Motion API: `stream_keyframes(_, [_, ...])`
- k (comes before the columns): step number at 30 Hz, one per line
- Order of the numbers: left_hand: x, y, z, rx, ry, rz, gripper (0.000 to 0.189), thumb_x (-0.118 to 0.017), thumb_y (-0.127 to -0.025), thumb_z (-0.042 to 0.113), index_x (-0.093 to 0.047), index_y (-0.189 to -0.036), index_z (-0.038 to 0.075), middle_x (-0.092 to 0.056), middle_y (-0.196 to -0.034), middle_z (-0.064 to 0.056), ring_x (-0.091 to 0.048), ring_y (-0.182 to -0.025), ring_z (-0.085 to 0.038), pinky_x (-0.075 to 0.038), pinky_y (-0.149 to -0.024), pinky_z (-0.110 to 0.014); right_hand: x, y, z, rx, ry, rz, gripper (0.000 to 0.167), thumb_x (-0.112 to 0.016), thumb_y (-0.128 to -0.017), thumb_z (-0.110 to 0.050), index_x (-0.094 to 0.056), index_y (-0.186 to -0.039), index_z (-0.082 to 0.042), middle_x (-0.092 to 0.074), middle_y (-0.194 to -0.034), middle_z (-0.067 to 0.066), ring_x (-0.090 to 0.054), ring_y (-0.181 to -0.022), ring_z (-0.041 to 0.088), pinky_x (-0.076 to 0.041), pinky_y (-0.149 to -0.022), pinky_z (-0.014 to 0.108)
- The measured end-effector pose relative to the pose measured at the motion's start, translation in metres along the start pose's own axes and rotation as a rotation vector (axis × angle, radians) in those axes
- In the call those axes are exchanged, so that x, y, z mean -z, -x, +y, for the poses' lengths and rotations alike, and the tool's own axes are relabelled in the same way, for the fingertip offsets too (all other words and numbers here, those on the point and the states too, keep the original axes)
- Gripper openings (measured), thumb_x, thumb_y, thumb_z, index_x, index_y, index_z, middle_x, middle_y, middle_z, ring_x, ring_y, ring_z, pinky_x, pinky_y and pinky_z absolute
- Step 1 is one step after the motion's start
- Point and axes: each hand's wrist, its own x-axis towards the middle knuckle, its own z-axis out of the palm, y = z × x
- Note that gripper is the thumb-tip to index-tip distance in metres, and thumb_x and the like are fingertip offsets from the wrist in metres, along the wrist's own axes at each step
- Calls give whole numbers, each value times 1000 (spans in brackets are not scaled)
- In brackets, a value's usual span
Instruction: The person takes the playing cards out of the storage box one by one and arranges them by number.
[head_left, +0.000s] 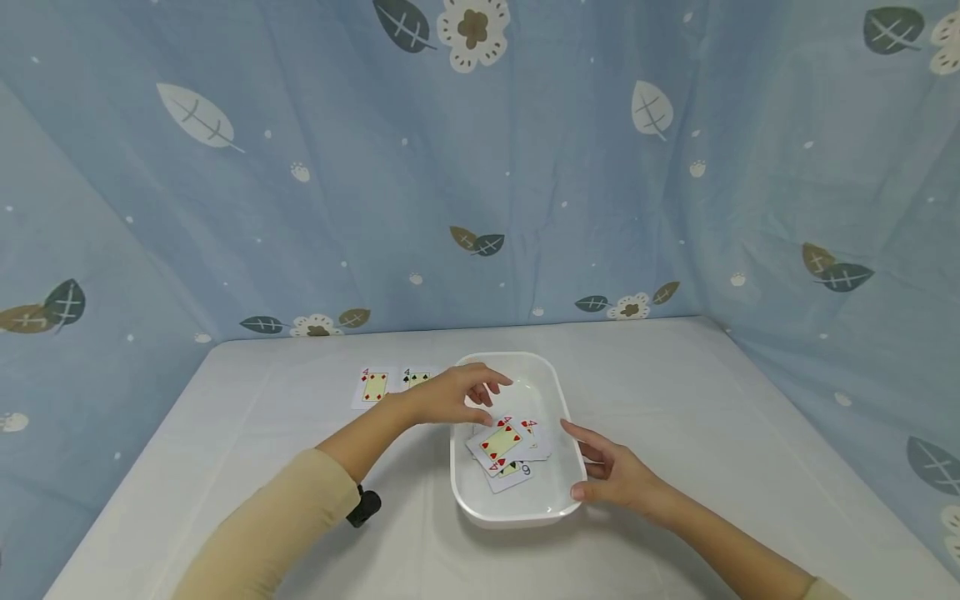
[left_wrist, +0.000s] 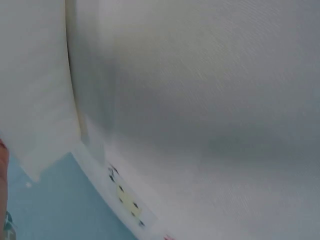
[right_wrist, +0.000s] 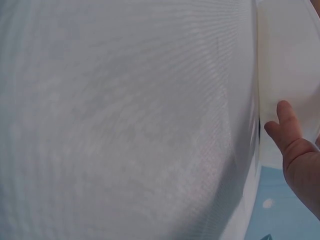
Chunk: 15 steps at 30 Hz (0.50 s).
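Note:
A white plastic tub (head_left: 564, 500) stands on the table with several playing cards in its bottom. On top lies a four of hearts (head_left: 501, 445), overlapping another red four (head_left: 538, 450) and a black-suit card (head_left: 512, 478). My left hand (head_left: 453, 393) reaches over the tub's left rim, thumb at the top edge of the four of hearts, thumb and forefinger apart. At the tub's right side, my right hand (head_left: 611, 473) rests its fingertips on the rim and wall. The right wrist view shows straight fingers (right_wrist: 289, 125) against the tub wall (right_wrist: 282, 60).
Left of the tub, a four of diamonds (head_left: 375, 387) and a black four (head_left: 418, 378) lie face up on the white tablecloth (head_left: 660, 375). A black device (head_left: 365, 507) shows under the left forearm. A blue patterned curtain (head_left: 525, 175) hangs behind the table.

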Motion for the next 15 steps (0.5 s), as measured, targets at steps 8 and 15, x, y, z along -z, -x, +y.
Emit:
stream_keyframes(8, [-19,-17,4,74,-108,-91,62,-75,-81,21,-49,-137,15,-57,-119,-7,-58,-103,-14,-49,-86,-27,1,0,1,35,-14,-16,86,-73,-82,-8,-18,-147,4,-28,-141,41,-46,-119,53,-54,-83,34])
stream_keyframes(15, [-25,-25,9,209,-327,-176,71,-82,-72,34,-50,-135,30,-51,-122,9,-55,-98,-5,-47,-80,-28,0,0,2,38,-14,-22,86,-73,-82,-10,-18,-148,4,-28,-140,41,-46,-119,53,-54,-83,34])
